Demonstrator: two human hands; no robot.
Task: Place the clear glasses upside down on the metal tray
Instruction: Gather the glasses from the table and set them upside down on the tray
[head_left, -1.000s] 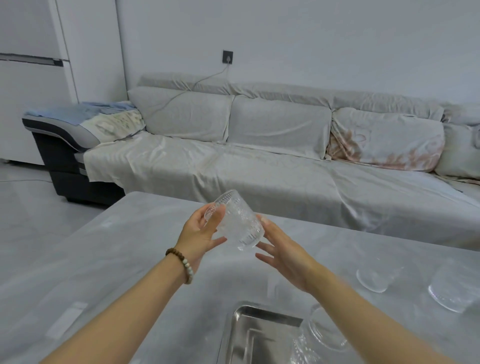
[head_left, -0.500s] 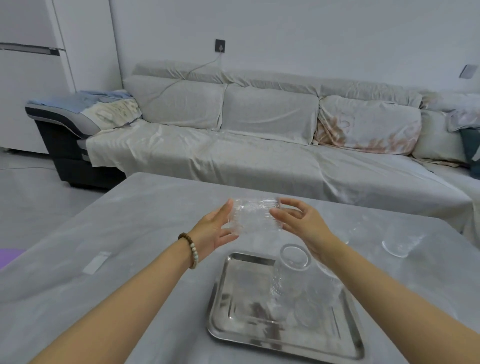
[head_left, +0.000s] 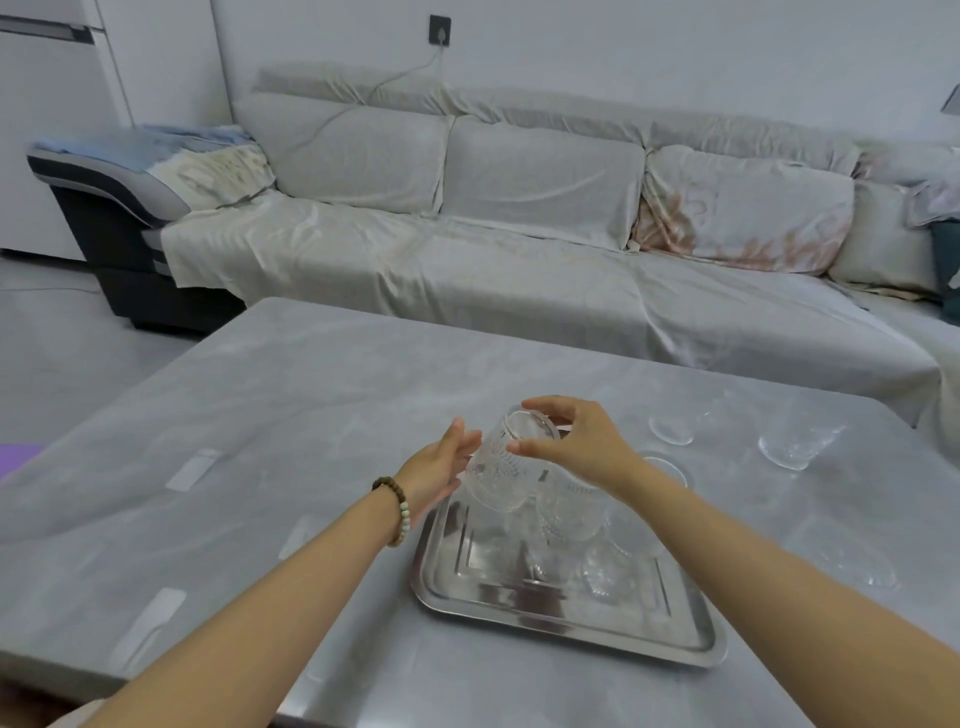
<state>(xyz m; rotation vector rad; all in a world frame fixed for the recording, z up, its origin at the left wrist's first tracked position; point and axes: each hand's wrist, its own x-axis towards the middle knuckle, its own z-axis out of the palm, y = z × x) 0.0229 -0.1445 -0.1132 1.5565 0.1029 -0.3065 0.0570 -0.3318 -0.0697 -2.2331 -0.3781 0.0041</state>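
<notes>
a tilted glass (head_left: 501, 467), pinched at its base by the right hand (head_left: 576, 441) and steadied by the open left hand (head_left: 441, 467), could be knocked against glasses already on the tray (head_left: 571, 629).

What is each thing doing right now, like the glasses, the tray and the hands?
Held glass: in the air above the tray's far left corner, tilted, nearly upside down.
Right hand: fingers gripping the held glass at its base.
Left hand: open, palm against the held glass.
Glasses on tray: already standing on it.
Metal tray: flat on the table, partly filled.
Glasses on table: waiting, off the tray.
</notes>
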